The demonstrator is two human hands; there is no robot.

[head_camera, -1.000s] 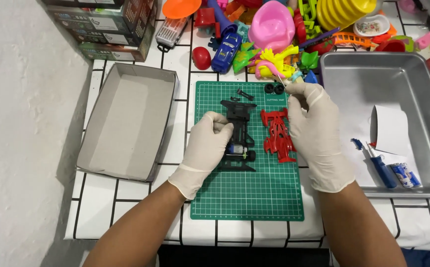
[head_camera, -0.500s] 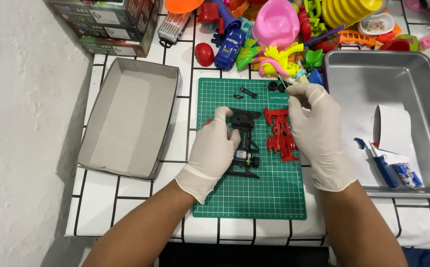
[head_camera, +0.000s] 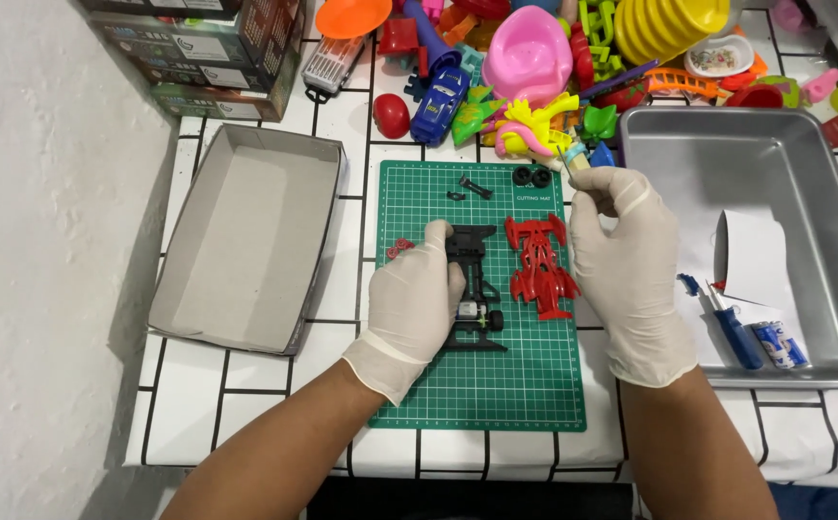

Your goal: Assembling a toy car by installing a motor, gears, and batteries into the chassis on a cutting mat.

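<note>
A black toy car chassis [head_camera: 475, 289] lies on the green cutting mat [head_camera: 496, 404]. My left hand [head_camera: 414, 303], in a white glove, rests on the chassis's left side and holds it down. Beside it to the right lies the red car body shell [head_camera: 539, 265]. My right hand [head_camera: 621, 250], also gloved, hovers over the mat's upper right with thumb and forefinger pinched on a thin metal rod [head_camera: 565, 159]. Two small black wheels [head_camera: 532, 176] and small black parts [head_camera: 472, 186] lie at the mat's far edge. A small red piece [head_camera: 399, 248] sits left of the chassis.
An open grey cardboard box [head_camera: 245, 241] stands left of the mat. A metal tray [head_camera: 823, 173] on the right holds white paper, a blue screwdriver [head_camera: 732, 332] and a small battery. Colourful plastic toys [head_camera: 534, 58] crowd the far side. Stacked boxes [head_camera: 207, 48] stand far left.
My right hand has lifted from the red shell toward the mat's far right corner, pinching the thin rod. My left hand stays on the chassis.
</note>
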